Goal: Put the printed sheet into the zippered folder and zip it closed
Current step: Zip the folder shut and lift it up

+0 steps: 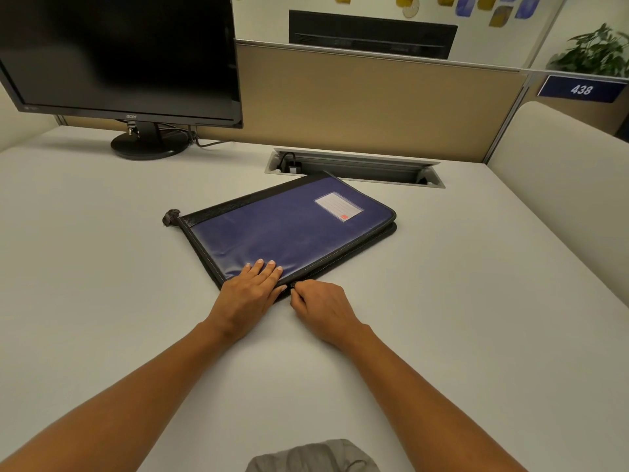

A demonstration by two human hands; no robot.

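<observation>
- Working on the zippered folder [282,229], which is lying flat on the desk [102,267] at 12 o'clock from both hands, blue cover up, long axis running from 8 o'clock to 2 o'clock.
- Pressing the left hand [250,291] flat on the cover at the folder's 6 o'clock corner, fingers [263,270] straight and set narrowly together, gripping nothing.
- Pinching with the right hand [323,308] at the near end of the zipper [343,258], just at 3 o'clock of the left hand, thumb and forefinger curled tightly together; pull tab too small to make out.
- Showing a slight gap between cover and base at the folder's 3 o'clock corner.
- Carrying a clear label pocket [338,206] toward the cover's 1 o'clock end and a dark fabric tab [171,218] at the 9 o'clock corner.
- Sharing the desk with a dark monitor [119,52] at 10 o'clock of the folder and a recessed cable tray [354,165] at 12 o'clock, just beyond its far edge.
- Facing a tan partition [357,103] at 12 o'clock, with a number plate [582,89] reading 438 and a plant [599,52] at 2 o'clock.
</observation>
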